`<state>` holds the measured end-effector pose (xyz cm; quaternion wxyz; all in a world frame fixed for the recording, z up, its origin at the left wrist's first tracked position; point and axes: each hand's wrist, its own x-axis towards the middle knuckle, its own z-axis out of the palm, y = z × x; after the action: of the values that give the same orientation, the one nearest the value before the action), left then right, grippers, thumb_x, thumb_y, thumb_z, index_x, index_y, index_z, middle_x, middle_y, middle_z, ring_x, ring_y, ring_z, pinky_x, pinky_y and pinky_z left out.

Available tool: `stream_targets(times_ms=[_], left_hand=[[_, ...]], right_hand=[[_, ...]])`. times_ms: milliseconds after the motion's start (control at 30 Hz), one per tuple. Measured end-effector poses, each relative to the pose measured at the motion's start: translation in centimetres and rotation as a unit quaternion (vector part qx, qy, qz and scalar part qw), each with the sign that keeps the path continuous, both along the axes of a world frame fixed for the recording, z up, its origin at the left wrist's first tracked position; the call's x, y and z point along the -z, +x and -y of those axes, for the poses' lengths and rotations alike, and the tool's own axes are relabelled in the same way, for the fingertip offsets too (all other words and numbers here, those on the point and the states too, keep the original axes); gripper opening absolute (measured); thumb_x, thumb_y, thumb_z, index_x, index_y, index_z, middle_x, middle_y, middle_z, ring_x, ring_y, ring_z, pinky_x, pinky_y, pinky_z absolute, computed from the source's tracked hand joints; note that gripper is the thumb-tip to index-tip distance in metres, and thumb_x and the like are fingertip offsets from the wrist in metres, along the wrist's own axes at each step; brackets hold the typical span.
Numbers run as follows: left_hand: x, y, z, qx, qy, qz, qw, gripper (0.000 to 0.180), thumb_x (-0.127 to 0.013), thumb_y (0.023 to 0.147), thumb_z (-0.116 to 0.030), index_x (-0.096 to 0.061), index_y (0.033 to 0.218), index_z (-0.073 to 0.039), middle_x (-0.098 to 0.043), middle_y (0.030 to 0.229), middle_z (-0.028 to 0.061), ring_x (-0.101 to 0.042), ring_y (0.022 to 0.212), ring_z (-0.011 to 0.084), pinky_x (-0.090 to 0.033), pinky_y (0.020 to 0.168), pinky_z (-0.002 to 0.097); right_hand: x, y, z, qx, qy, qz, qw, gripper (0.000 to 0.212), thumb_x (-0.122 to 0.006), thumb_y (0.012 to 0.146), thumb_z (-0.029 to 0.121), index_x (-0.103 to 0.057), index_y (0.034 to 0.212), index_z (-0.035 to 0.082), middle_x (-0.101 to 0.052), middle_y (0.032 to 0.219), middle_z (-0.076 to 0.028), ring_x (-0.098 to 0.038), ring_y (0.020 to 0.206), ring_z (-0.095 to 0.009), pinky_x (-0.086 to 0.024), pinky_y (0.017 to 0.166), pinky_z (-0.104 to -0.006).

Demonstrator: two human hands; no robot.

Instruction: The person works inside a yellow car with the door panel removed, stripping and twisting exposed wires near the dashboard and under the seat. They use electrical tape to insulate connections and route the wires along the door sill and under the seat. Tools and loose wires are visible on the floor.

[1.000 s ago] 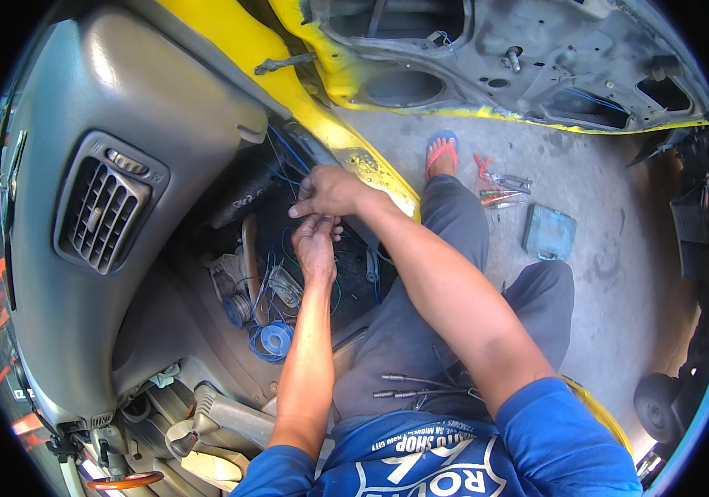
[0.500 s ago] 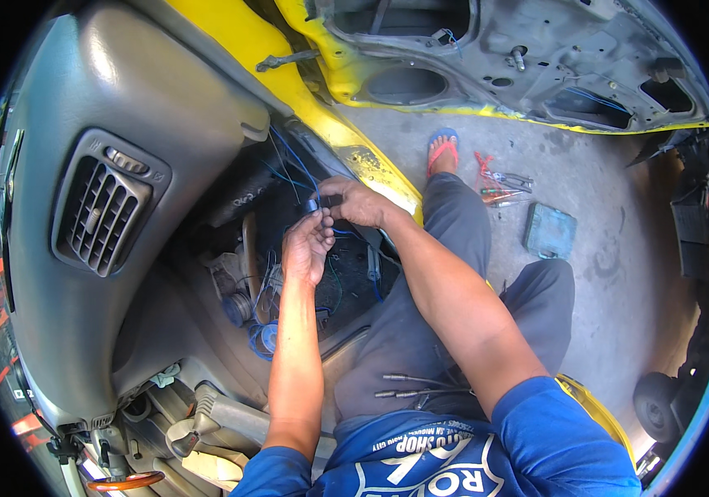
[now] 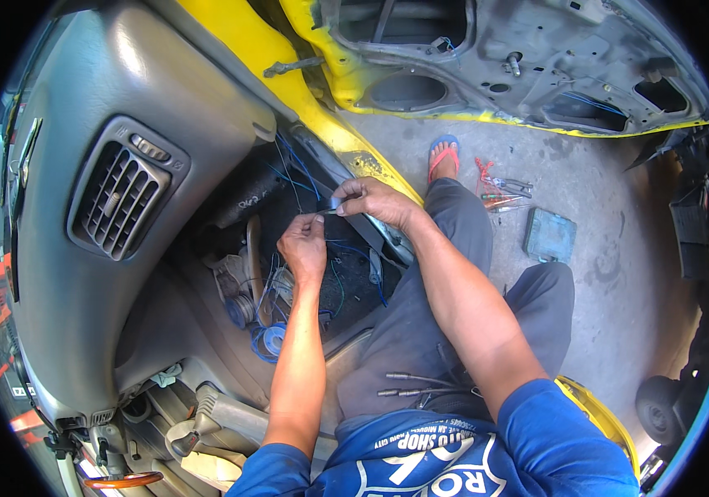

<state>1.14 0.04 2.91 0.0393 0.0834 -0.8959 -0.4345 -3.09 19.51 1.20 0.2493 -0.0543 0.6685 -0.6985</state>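
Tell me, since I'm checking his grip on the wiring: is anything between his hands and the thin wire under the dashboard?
Nothing visible. The left hand and right hand both pinch the thin wire directly, stretched between their fingertips. Loose blue wires hang behind, not between.

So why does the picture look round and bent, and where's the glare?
Head view: fisheye lens bends the dashboard and yellow door sill toward a black rim; sunlight glares on the dashboard top and concrete floor; the footwell under both hands lies shadowed.
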Motion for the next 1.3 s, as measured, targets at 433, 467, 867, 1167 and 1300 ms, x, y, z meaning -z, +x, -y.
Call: stream_targets(times_ms=[433, 467, 867, 1167, 1300], left_hand=[[0.5, -0.7, -3.0, 0.127, -0.086, -0.168, 0.974, 0.009, -0.069, 0.089, -0.005, -0.067, 0.089, 0.003, -0.069, 0.080, 0.0193, -0.069, 0.071, 0.0362, -0.053, 0.067, 0.0440], [0.4, -0.9, -3.0, 0.128, -0.077, -0.177, 0.973, 0.009, -0.069, 0.089, -0.005, -0.067, 0.091, 0.003, -0.069, 0.081, 0.0189, -0.068, 0.070, 0.0351, -0.053, 0.066, 0.0437], [0.6, -1.6, 0.2, 0.039, 0.266, 0.071, 0.961, 0.011, -0.065, 0.098, -0.011, -0.070, 0.095, -0.002, -0.059, 0.073, -0.0039, -0.049, 0.061, 0.0038, -0.038, 0.055, 0.0205], [1.6, -1.7, 1.9, -0.006, 0.369, 0.123, 0.921, 0.011, -0.061, 0.098, -0.008, -0.068, 0.093, -0.002, -0.055, 0.074, -0.0030, -0.043, 0.061, 0.0038, -0.033, 0.055, 0.0201], [2.0, -0.8, 1.4, -0.046, 0.449, 0.130, 0.883, 0.009, -0.063, 0.098, -0.007, -0.067, 0.092, -0.002, -0.050, 0.070, -0.0059, -0.039, 0.058, 0.0031, -0.032, 0.053, 0.0215]], right_hand=[[-3.2, -2.4, 5.0, 0.154, 0.222, -0.059, 0.961, 0.051, -0.088, 0.078, 0.036, -0.069, 0.106, -0.002, -0.072, 0.089, -0.016, -0.069, 0.083, -0.026, -0.054, 0.078, -0.0379], [-3.2, -2.7, 5.5, 0.173, 0.226, -0.065, 0.956, 0.049, -0.086, 0.081, 0.037, -0.067, 0.105, -0.002, -0.071, 0.089, -0.017, -0.069, 0.082, -0.030, -0.055, 0.078, -0.0399], [0.9, -1.6, 2.0, 0.040, 0.072, -0.063, 0.995, 0.047, -0.056, 0.084, 0.002, -0.066, 0.129, 0.007, -0.068, 0.126, -0.011, -0.062, 0.119, -0.024, -0.044, 0.105, -0.0341], [1.6, -0.7, 1.7, -0.041, 0.064, -0.064, 0.995, 0.046, -0.071, 0.095, 0.038, -0.066, 0.127, 0.005, -0.068, 0.121, -0.012, -0.061, 0.118, -0.024, -0.043, 0.107, -0.0345], [1.8, 0.3, 2.1, -0.049, 0.129, -0.098, 0.986, 0.054, -0.067, 0.095, 0.043, -0.064, 0.134, 0.006, -0.064, 0.129, -0.017, -0.057, 0.126, -0.030, -0.040, 0.110, -0.0361]])
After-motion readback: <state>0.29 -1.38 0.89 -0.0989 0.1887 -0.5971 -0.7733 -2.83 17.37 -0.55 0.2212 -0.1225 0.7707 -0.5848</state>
